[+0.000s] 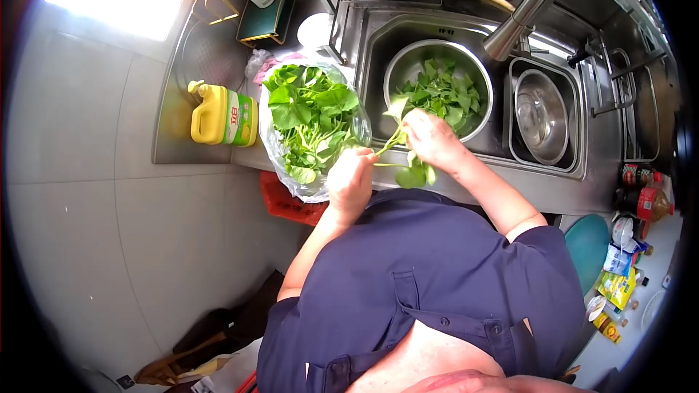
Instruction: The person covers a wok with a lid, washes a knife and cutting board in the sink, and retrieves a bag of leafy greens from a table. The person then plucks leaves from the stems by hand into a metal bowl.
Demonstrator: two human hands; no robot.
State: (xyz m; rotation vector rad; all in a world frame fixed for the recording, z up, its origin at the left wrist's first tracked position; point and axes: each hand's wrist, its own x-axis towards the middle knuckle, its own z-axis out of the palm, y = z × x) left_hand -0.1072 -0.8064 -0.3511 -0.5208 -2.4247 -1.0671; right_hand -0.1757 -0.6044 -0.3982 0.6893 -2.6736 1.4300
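My left hand [351,183] is closed on the stem end of a leafy green sprig, beside a clear plastic bag [271,147] full of leafy greens [313,113]. Near the front edge of the sink, my right hand [433,138] pinches the same sprig [397,138] by its upper stems. Some of its leaves hang below my right hand. Just beyond that hand, a round metal bowl [482,80] in the left sink basin holds loose green leaves [444,94].
A yellow jug [211,114] stands left of the bag. The faucet [517,22] reaches over the sink. A metal colander [540,116] sits in the right basin. Bottles [652,204] and packets [617,287] line the right side. A red basket [280,200] is below the counter.
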